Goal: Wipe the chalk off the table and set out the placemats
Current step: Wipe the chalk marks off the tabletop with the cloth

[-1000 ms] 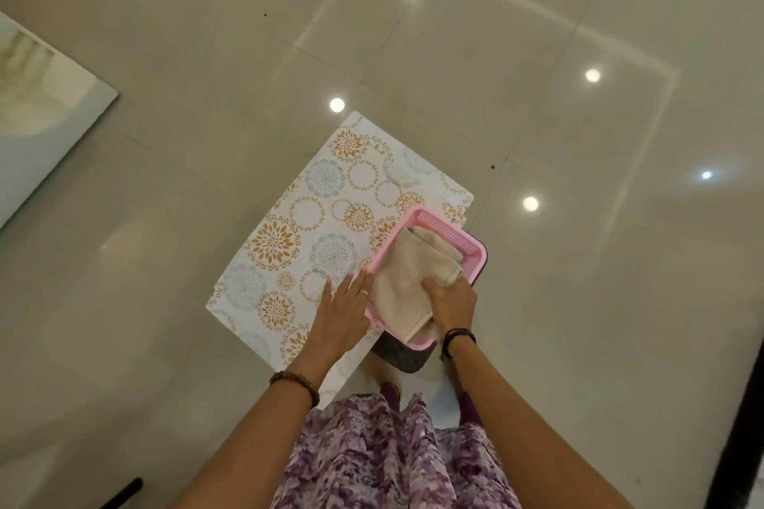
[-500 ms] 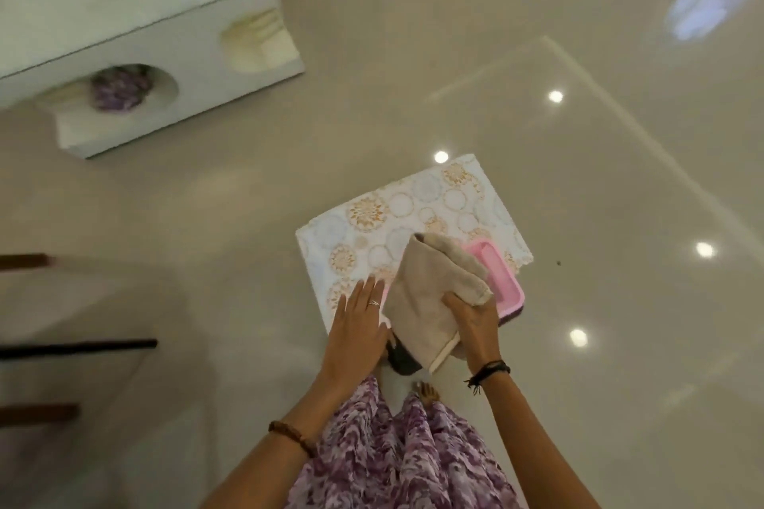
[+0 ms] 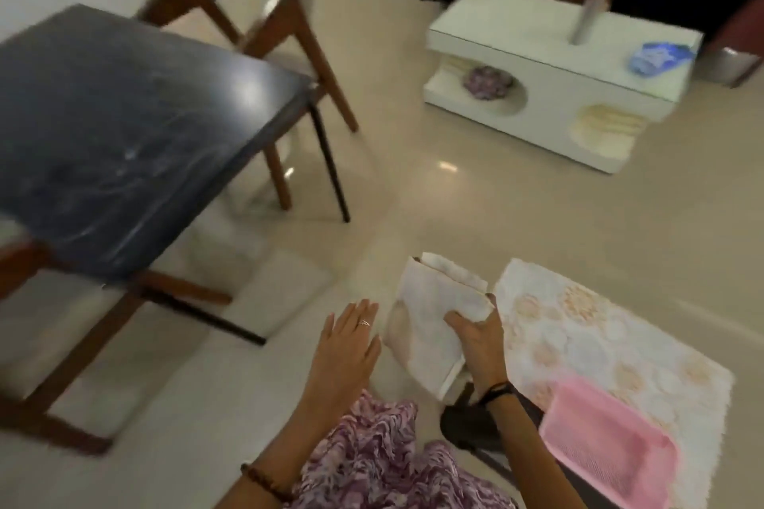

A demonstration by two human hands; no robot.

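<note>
The right hand (image 3: pixel 479 337) grips the folded cloth (image 3: pixel 430 326) above bare floor (image 3: pixel 454 198); the left hand (image 3: pixel 345 347) is open, empty. The dark table (image 3: pixel 124 128) edge stands well apart.

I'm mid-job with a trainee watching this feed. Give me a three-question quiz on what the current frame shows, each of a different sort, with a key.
1. True or false: the right hand holds the folded cloth.
2. Multiple choice: where is the pink basket?
A. on the dark table
B. on the patterned placemat
C. in the left hand
3. Fill in: the left hand is open and holds ____.

Key
1. True. Its fingers close on the cloth, lifted clear of the basket.
2. B. It rests on the placemat; the dark table, streaked with pale marks, stands apart on the left.
3. Nothing.
</note>
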